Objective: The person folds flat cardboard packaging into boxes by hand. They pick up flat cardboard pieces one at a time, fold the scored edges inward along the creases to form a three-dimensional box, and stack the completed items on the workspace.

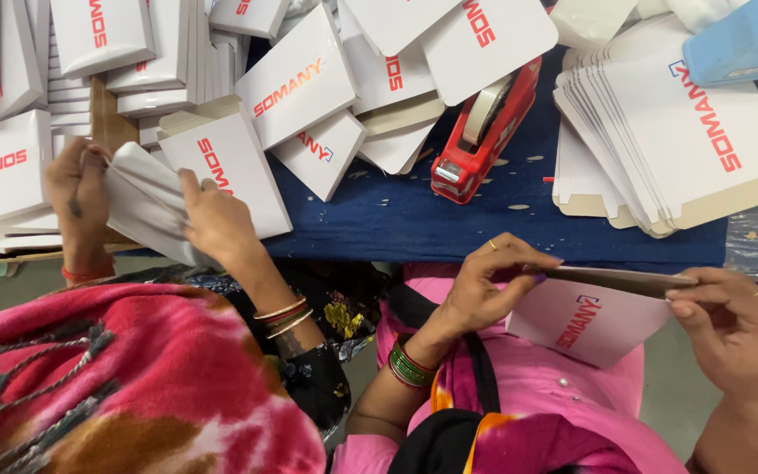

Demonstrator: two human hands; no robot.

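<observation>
Over my lap, clothed in pink, I hold a flat white carton blank (585, 320) with red print. My left hand (484, 285), with green bangles at the wrist, pinches its upper left edge. At the blank's right end, my right hand (730, 329) grips the brown folded edge (625, 279). The blank sits just below the front edge of the blue-covered table (414, 219).
A red tape dispenser (482, 132) lies on the table. A fanned stack of flat white blanks (695, 132) is at the right, and folded white boxes (296, 83) are piled at the back left. A co-worker's two hands (212, 219) hold a white box (146, 202) at the left.
</observation>
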